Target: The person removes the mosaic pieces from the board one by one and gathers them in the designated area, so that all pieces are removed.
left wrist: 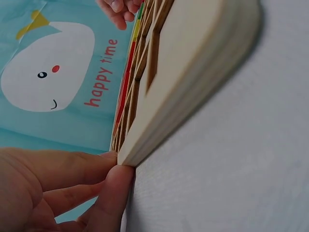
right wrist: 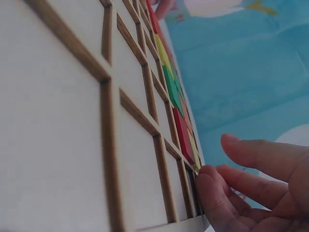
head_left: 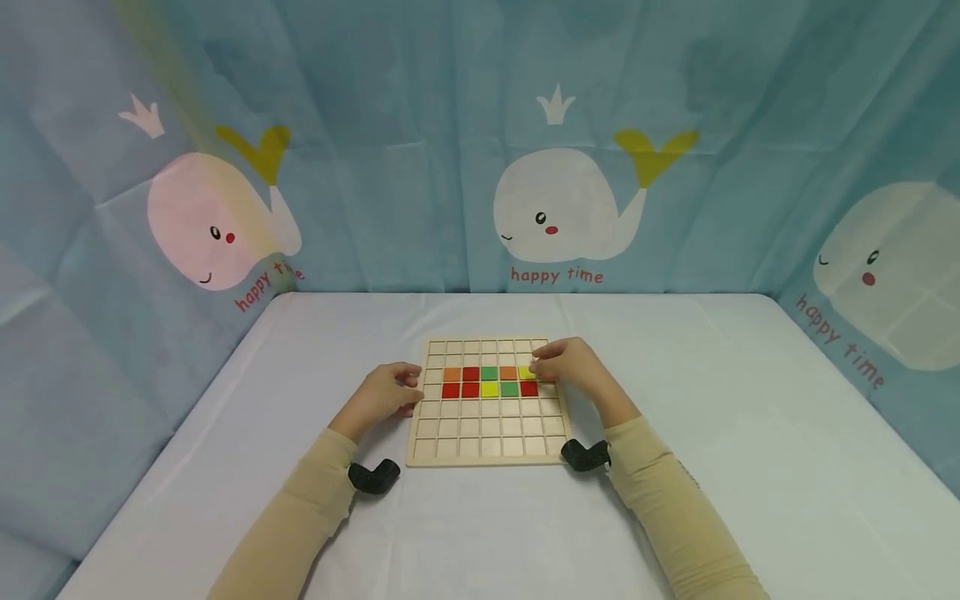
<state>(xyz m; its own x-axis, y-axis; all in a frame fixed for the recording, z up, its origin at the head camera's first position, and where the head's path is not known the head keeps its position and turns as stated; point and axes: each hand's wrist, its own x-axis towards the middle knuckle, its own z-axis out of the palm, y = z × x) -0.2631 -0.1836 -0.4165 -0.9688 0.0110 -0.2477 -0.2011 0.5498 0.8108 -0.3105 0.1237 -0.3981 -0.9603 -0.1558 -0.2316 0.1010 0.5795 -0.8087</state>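
Note:
A square wooden grid board (head_left: 480, 461) lies in front of me with two rows of coloured square tiles across it. The upper row runs orange (head_left: 452, 374), red, green, orange and yellow (head_left: 527, 372); the lower one runs red, red, yellow (head_left: 489, 389), green and red (head_left: 528, 388). At the board's left edge, my left hand (head_left: 384, 390) pinches the rim between thumb and fingers. My right hand (head_left: 573, 367) is over the right side, a fingertip (right wrist: 208, 180) at the yellow end tile. Its upper digit is raised off the board in the right wrist view.
A white cloth covers the table (head_left: 750, 417). Behind it hangs a blue curtain (head_left: 420, 208) printed with whales, which also runs along both sides. Black wrist-worn devices (head_left: 373, 477) sit by both sleeves, the right one (head_left: 585, 456) beside the board's near corner.

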